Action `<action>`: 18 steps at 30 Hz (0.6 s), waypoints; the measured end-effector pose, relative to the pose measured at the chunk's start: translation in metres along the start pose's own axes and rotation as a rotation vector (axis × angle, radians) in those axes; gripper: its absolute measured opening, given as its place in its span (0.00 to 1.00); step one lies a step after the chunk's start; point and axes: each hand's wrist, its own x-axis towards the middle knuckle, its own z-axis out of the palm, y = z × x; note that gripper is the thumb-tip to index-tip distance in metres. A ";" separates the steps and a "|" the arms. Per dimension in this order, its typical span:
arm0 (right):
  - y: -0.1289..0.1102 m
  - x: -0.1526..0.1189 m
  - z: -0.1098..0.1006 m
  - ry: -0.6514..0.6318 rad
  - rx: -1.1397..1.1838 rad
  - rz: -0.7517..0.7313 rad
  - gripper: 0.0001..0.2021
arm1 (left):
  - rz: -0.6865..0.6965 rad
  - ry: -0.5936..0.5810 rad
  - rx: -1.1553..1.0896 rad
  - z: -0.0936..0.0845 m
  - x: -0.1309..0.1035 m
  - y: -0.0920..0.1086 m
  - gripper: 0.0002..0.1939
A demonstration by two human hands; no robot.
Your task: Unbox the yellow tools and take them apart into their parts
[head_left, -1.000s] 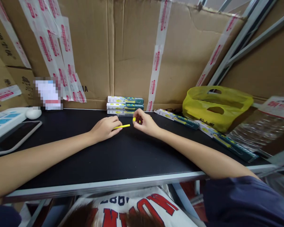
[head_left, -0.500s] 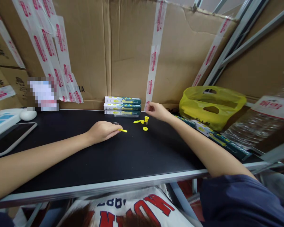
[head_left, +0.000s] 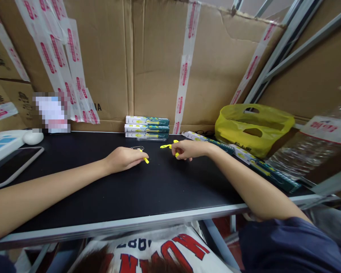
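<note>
My left hand (head_left: 126,159) is closed in a pinch on a small narrow yellow plastic piece (head_left: 146,160), whose end sticks out past the fingertips. A thin bent wire piece (head_left: 138,148) lies just behind that hand on the black table. My right hand (head_left: 189,149) is lowered to the tabletop, thumb and fingers closed round a small yellow ring (head_left: 177,155). Beside its knuckles lies a long thin yellow piece (head_left: 165,146). A yellow spool-like piece (head_left: 175,141) shows only partly behind the right hand.
Several flat printed boxes (head_left: 147,127) are stacked against the cardboard wall (head_left: 156,68). More boxes (head_left: 272,174) line the right edge, near a yellow plastic bag (head_left: 244,131) and a large clear bottle (head_left: 309,148). A phone (head_left: 14,167) and a white power strip (head_left: 5,146) are at left.
My right hand has come down and toward me, from behind the yellow parts onto the ring. The yellow piece in my left hand has tilted, its free end now pointing lower.
</note>
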 end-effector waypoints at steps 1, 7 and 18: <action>0.006 0.000 -0.004 0.007 0.000 0.022 0.08 | 0.013 0.000 -0.002 0.000 0.000 0.000 0.14; 0.042 0.005 -0.019 0.086 -0.012 0.148 0.10 | 0.039 -0.013 -0.043 -0.002 0.001 0.001 0.11; 0.061 0.022 -0.011 0.103 -0.014 0.111 0.11 | -0.056 -0.039 -0.028 -0.003 0.006 0.004 0.14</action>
